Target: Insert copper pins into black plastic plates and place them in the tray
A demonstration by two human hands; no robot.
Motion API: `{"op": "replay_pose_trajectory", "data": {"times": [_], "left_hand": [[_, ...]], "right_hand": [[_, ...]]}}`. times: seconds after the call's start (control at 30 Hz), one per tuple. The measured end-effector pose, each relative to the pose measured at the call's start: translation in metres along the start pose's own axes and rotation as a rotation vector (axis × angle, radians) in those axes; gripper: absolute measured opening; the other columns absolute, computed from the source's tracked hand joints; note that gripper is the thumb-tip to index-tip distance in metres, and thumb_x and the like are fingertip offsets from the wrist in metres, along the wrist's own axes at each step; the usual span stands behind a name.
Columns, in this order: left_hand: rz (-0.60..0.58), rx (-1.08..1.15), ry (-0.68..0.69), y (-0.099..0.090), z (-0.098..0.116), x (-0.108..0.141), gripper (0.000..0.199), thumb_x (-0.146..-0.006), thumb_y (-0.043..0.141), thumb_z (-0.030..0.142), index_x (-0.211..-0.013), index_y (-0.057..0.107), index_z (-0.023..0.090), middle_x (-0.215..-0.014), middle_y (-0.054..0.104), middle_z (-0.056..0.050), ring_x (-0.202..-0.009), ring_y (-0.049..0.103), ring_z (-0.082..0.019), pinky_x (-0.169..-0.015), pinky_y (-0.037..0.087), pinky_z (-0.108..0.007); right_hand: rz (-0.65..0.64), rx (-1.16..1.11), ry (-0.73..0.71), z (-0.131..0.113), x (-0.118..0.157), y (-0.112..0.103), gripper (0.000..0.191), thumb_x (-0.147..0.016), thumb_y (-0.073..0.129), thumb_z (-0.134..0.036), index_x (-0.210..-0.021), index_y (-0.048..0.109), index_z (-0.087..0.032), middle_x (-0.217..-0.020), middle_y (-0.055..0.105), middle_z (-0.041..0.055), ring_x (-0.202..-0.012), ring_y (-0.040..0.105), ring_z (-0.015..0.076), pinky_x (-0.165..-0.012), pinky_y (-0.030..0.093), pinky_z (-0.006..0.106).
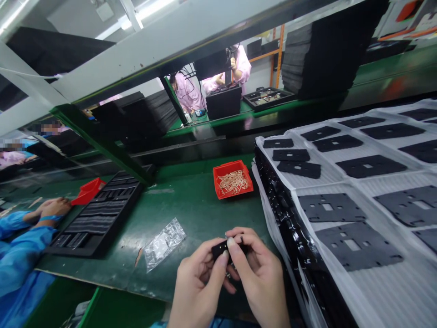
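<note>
Head view: small black part (217, 250) pinched in grip of left hand (201, 275) and right hand (262, 273); light, even pressure advised.

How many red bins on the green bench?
2. One red bin holds tan strands, beyond the person's left hand and right hand; the other red bin sits at left, beside a black tray, by a co-worker's hand. Others may be hidden.
</note>
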State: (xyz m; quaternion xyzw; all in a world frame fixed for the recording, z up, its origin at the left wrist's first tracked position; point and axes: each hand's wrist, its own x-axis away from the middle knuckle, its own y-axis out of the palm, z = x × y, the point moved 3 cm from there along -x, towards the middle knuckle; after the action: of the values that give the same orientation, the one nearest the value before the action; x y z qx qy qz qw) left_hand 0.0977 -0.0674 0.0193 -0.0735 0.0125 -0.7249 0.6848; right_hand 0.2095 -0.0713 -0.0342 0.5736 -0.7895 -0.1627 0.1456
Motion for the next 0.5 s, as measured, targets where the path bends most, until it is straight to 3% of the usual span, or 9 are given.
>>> {"op": "replay_pose_trajectory", "data": {"times": [0.17, 0.37, 0.5], "left_hand": [[0.022, 0.012, 0.014, 0.0009, -0.0016, 0.0009, 0.03, -0.09, 0.08, 0.044, -0.107, 0.079, 0.019, -0.074, 0.077, -0.001, -0.052, 0.068, -0.014, -0.053, 0.064, -0.023], [0.039, -0.005, 0.021, 0.0002, -0.0052, 0.0006, 0.032, -0.09, 0.08, 0.046, -0.109, 0.08, 0.02, -0.081, 0.08, -0.003, -0.056, 0.073, -0.016, -0.054, 0.065, -0.023], [0.04, -0.052, 0.013, -0.0008, -0.0074, 0.0007, 0.039, -0.09, 0.08, 0.051, -0.112, 0.08, 0.019, -0.087, 0.082, -0.006, -0.059, 0.077, -0.019, -0.056, 0.067, -0.025]], "right_hand": [[0.048, -0.059, 0.062, -0.0043, 0.0031, 0.0044, 0.037, -0.092, 0.075, -0.056, -0.086, 0.071, -0.019, -0.112, 0.068, 0.012, -0.082, 0.066, 0.0181, -0.052, 0.051, 0.02], [0.055, -0.023, -0.018, 0.0009, 0.0024, 0.003, 0.03, -0.095, 0.072, -0.049, -0.086, 0.071, -0.02, -0.112, 0.069, 0.012, -0.099, 0.068, 0.0224, -0.073, 0.058, 0.026], [0.068, -0.01, -0.053, 0.0051, 0.0016, -0.0002, 0.029, -0.097, 0.071, -0.048, -0.087, 0.072, -0.02, -0.113, 0.07, 0.0121, -0.098, 0.07, 0.0224, -0.082, 0.06, 0.029]]}}
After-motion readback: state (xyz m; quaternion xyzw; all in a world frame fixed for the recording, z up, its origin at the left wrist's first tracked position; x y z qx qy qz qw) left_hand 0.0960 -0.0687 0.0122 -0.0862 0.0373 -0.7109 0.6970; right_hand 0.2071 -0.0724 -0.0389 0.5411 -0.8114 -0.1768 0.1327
